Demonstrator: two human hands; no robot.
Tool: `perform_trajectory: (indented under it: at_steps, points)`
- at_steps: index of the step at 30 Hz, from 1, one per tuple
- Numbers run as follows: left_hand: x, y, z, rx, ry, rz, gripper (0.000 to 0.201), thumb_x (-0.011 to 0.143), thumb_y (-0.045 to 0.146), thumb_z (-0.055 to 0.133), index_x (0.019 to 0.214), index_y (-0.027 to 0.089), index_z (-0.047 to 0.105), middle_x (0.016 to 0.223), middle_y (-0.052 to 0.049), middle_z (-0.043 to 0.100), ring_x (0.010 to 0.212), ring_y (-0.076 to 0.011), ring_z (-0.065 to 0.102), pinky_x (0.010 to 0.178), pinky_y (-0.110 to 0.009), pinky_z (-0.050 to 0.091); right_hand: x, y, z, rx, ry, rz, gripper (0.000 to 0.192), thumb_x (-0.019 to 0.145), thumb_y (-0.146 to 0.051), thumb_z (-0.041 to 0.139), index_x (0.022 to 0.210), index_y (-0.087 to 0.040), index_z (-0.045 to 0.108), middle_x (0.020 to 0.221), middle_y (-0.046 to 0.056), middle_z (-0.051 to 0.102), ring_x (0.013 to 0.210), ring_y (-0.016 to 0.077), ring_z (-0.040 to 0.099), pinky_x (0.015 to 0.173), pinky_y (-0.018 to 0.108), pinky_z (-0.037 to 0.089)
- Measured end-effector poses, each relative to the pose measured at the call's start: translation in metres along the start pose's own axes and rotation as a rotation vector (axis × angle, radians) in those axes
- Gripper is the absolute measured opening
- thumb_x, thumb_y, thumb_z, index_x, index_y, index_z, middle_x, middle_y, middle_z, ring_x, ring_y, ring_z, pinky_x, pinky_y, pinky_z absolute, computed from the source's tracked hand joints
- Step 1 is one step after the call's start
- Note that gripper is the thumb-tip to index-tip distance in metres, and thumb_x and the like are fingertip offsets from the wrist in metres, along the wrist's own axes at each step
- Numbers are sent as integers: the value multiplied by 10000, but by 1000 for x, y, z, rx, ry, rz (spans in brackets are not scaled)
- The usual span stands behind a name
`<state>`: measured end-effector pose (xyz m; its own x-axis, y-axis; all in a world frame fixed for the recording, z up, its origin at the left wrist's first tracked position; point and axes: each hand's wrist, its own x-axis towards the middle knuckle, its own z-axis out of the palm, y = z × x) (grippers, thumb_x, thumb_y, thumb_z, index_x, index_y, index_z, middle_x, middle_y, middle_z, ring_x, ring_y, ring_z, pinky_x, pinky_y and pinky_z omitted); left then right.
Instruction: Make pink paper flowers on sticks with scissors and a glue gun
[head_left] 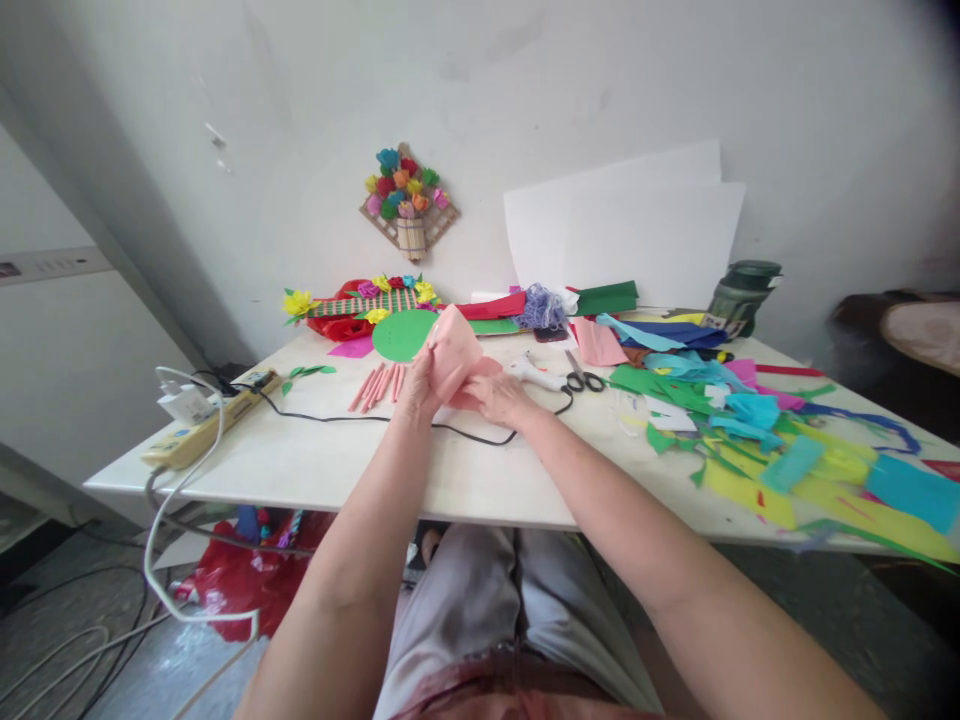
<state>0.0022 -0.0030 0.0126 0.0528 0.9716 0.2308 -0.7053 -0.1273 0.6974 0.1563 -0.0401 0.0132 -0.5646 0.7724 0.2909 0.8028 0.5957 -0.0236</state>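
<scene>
A sheet of pink crepe paper (454, 350) is held up over the middle of the table, folded or bent at its lower right. My left hand (423, 386) grips its left edge, thumb against the paper. At the lower right part, my right hand (496, 396) has its fingers closed on the same paper; the fingertips are partly hidden. Several rolled pink paper sticks (375, 387) lie just left of my left hand. Behind the sheet is a green round disc (401, 336). To the right of my right hand lie a white glue gun (538, 375) and black-handled scissors (585, 379).
A black cord (345, 419) crosses the table from a power strip (202, 424) at left. Coloured paper scraps (750, 420) cover the right side, with a green bottle (741, 295) behind. A flower-trimmed piece (367, 306) lies at the back; a flower decoration (409, 200) hangs on the wall.
</scene>
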Motion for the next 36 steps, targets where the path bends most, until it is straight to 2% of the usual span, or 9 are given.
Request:
perform_trajectory:
  at_steps: [5, 11, 17, 21, 27, 32, 36]
  points:
    - [-3, 2, 3, -71, -31, -30, 289, 658, 302, 732, 900, 206, 604, 974, -46, 671, 1048, -244, 579, 853, -420, 508, 4, -9, 1, 0, -43, -34, 482, 818, -130, 446, 1284, -249, 472, 1230, 72, 558, 1018, 219, 558, 808, 335, 425]
    - [-2, 3, 3, -77, -50, -53, 334, 635, 286, 750, 916, 186, 600, 920, -44, 681, 940, -235, 613, 820, -417, 511, 7, -9, 1, -81, -82, -69, 414, 826, -140, 411, 1206, -247, 537, 1215, 99, 535, 999, 235, 565, 759, 349, 431]
    - [-1, 2, 3, 7, -5, 28, 341, 617, 348, 753, 887, 190, 618, 907, -43, 683, 938, -218, 617, 818, -359, 502, 7, -9, -2, -65, -81, -52, 358, 822, -132, 406, 1145, -201, 543, 1190, 111, 553, 948, 237, 587, 737, 350, 423]
    - [4, 0, -2, 96, 23, 131, 380, 565, 391, 774, 855, 182, 646, 883, -53, 696, 938, -226, 624, 824, -326, 498, 6, -7, -1, -37, -87, -8, 327, 795, -121, 447, 1100, -193, 540, 1074, 96, 617, 928, 236, 587, 729, 336, 410]
    - [14, -4, -16, 90, 118, 244, 276, 577, 326, 766, 799, 193, 669, 849, -23, 707, 921, -180, 632, 856, -283, 476, 2, 2, 1, -42, 34, 49, 217, 835, -215, 438, 983, -171, 590, 1005, 115, 635, 921, 245, 570, 699, 314, 395]
    - [17, -4, -19, 73, 181, 276, 255, 580, 288, 755, 794, 178, 667, 817, -19, 705, 845, -151, 641, 847, -275, 479, -2, 12, -2, -67, 176, 165, 279, 867, -230, 365, 1037, -177, 580, 1067, 114, 622, 914, 253, 562, 707, 330, 381]
    - [19, -2, -21, 116, 238, 272, 246, 622, 318, 720, 812, 180, 648, 837, -30, 699, 874, -157, 639, 850, -300, 483, -3, 13, -5, -81, 267, 156, 319, 822, -208, 419, 1111, -162, 546, 1107, 112, 615, 966, 262, 547, 736, 326, 362]
